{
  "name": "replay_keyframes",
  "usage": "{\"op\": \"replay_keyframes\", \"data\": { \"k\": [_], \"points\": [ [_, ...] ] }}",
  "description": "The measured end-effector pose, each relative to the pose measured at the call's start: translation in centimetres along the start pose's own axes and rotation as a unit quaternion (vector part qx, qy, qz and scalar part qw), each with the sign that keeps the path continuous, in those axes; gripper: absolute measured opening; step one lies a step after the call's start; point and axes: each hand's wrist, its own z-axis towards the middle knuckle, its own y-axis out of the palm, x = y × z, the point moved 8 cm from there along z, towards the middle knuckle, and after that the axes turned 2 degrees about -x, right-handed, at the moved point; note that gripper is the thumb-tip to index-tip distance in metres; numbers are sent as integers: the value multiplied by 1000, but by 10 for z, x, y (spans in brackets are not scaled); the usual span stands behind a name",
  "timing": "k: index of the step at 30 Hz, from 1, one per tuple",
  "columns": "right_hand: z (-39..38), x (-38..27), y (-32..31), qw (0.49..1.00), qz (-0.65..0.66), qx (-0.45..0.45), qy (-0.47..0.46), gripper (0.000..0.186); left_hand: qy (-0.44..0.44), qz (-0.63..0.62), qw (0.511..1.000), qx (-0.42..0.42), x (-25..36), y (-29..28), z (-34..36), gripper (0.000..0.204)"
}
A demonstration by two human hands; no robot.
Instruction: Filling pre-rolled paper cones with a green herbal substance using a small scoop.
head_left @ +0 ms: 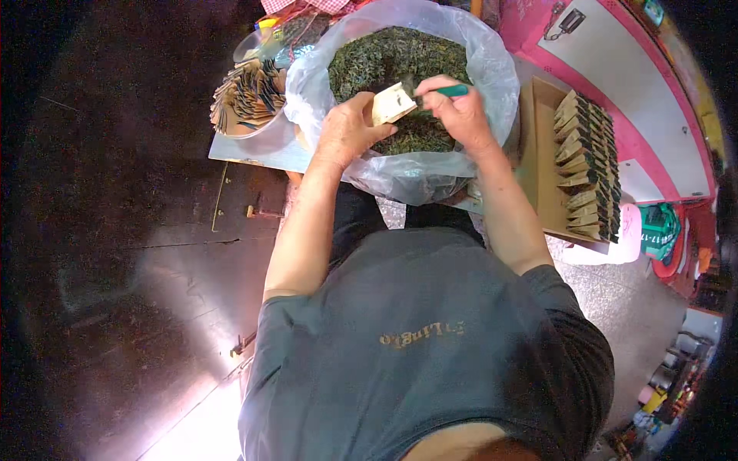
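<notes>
My left hand [347, 132] is closed round a small cream paper bag [387, 109], held tilted with its mouth toward the right. In my right hand [460, 115] is a green-handled tool [452, 91]; its working end is blurred beside the bag's mouth, so I cannot tell its kind. Both hands hover over a large round container lined with a clear plastic bag [493, 69]. Dark green, dried-looking leafy matter [377, 58] fills it.
To the left, a white tub [250, 134] holds many flat brown paper bags [244, 96]. On the right, a cardboard box [547, 138] carries rows of folded, dark-topped bags [588, 165]. Pink-edged white cabinets [615, 58] stand beyond it.
</notes>
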Motion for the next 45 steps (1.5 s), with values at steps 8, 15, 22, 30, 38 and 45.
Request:
{"op": "replay_keyframes", "data": {
  "k": [8,15,22,30,38,45],
  "points": [
    [-12,35,-59,978,-27,175,113,17,-10,4,1000,-17,-1,-1,1,45],
    [-22,71,-11,962,-27,81,260,23,-11,19,1000,-19,-1,-1,3,54],
    [-32,88,-22,938,126,141,291,20,-19,21,999,-28,-4,2,3,57],
    [-28,63,-56,923,161,230,265,21,0,6,1000,-4,0,-2,1,49],
    [-19,44,-56,923,180,239,241,22,-7,9,1000,-22,0,0,2,49],
    [-6,34,-19,958,115,141,219,20,-17,31,999,-33,-2,1,3,50]
  ]
}}
